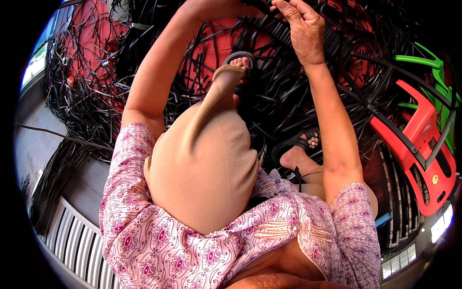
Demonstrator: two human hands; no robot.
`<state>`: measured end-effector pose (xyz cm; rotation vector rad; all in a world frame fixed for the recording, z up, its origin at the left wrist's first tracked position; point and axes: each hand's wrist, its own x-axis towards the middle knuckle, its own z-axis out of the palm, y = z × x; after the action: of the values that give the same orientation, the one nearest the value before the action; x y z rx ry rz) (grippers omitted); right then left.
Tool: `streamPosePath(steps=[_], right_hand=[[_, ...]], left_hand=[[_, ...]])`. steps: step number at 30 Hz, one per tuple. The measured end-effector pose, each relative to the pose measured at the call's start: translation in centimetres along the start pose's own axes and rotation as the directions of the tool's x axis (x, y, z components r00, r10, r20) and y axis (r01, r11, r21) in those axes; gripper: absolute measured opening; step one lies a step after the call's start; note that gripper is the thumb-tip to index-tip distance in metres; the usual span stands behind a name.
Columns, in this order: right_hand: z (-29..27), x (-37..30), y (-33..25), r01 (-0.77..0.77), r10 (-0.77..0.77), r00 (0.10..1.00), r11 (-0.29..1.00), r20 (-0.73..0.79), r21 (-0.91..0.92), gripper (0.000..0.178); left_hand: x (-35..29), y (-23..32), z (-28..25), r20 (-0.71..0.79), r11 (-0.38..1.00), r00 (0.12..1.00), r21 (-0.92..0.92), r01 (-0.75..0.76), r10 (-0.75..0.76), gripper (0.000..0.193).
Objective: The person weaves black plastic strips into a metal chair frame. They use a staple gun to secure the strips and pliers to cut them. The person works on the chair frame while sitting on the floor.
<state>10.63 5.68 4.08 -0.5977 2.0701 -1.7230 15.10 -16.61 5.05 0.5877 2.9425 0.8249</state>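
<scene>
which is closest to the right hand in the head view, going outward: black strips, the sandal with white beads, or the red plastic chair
From the right hand:
1. black strips, at its fingertips, top of the picture.
2. sandal with white beads, lower down, on the right foot beside the forearm.
3. red plastic chair, far out at the right edge.

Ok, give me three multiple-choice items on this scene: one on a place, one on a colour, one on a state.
1. Where do the plastic chairs lie?
A. To the person's right
B. To the person's left
C. On the person's lap

2. What colour are the strips that the hands work in?
A. White
B. Black
C. Yellow

3. How is the right hand?
A. Flat and spread
B. Resting on the knee
C. Fingers pinched on strips

Answers:
1 A, the red chair and green chair sit at the right edge.
2 B, the strips are black.
3 C, the right hand is pinching strips.
</scene>
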Motion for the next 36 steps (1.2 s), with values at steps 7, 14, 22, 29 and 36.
streamPosePath(steps=[7, 14, 22, 29, 36], right_hand=[[-0.4, -1.1, -1.9, -0.060, 0.115, 0.981, 0.947, -0.157, 0.317, 0.025], [-0.8, -6.1, -0.7, -0.084, 0.263, 0.957, 0.659, -0.125, 0.747, 0.025], [5.1, -17.6, 3.1, -0.584, 0.856, 0.516, 0.323, 0.033, 0.745, 0.024], [4.8, -20.0, 9.8, -0.682, 0.916, 0.392, 0.228, 0.084, 0.695, 0.018], [7.4, -20.5, 13.5, -0.746, 0.766, 0.639, 0.638, -0.064, 0.189, 0.029]], left_hand=[[0.5, 2.0, 0.7, -0.035, 0.998, 0.997, 0.014, 0.068, -0.067, 0.033], [1.9, 3.8, 2.0, 0.030, 0.993, 0.994, 0.049, 0.106, -0.108, 0.038], [5.5, 1.9, 0.0, -0.107, 0.990, 0.989, 0.093, 0.108, -0.098, 0.044], [7.6, 1.2, -1.3, -0.055, 0.981, 0.988, 0.117, 0.152, -0.146, 0.043], [8.6, 0.5, -1.7, -0.083, 0.979, 0.982, 0.105, 0.177, -0.169, 0.046]])
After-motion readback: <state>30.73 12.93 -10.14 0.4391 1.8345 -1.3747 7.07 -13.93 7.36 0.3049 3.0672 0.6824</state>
